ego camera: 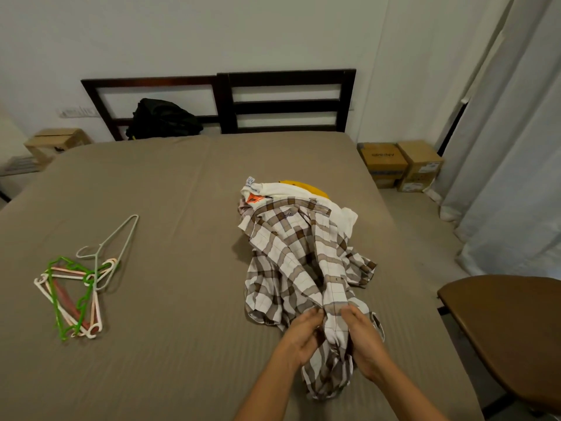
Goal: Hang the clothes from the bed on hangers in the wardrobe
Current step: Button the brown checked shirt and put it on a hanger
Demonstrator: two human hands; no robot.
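Two hands grip the near end of a plaid shirt (297,253) on the bed (170,192): the left hand (303,338) has its fingers curled into the bunched cloth, and the right hand (364,344) clutches the fabric just beside it. The shirt's far end lies over a small pile of clothes, with a white garment (273,189) under the collar and a yellow one (306,187) behind that. Well apart to the left, a tangle of hangers (76,293) lies on the bed, green, pink and white ones overlapping, with a pale one partly on top and reaching away from them. A black bag (164,118) rests against the dark headboard (285,101). Cardboard boxes (400,165) stand on the floor right of the bed, near a curtain (516,147). A brown seat (510,323) shows at the lower right.
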